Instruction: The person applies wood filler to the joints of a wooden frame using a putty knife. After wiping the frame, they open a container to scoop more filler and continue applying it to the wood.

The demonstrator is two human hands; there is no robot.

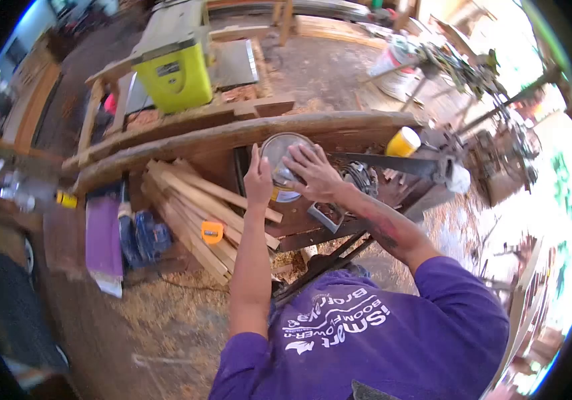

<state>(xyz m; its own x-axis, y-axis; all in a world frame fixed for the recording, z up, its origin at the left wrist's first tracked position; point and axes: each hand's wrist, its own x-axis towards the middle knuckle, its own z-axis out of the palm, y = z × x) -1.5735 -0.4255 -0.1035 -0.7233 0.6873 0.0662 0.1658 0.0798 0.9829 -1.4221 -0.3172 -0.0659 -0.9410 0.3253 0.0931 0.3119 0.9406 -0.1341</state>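
Note:
A round metal can [286,144] with a yellowish label low on its side stands on the wooden bench [299,220]. My left hand [258,179] is wrapped against the can's left side, fingers pointing up along it. Across the top of the can lies my right hand [313,175], its fingers spread over the lid. A handsaw [392,164] lies to the right of the can, close to a yellow container with a white top [404,142]. Just below my right hand is a grey metal piece [326,217].
Wooden strips [196,213] lie left of the can, with an orange tape measure [212,232] on them. Further left are a blue power tool [144,237] and a purple sheet [104,233]. A green machine [176,77] stands behind the bench. Sawdust covers the floor.

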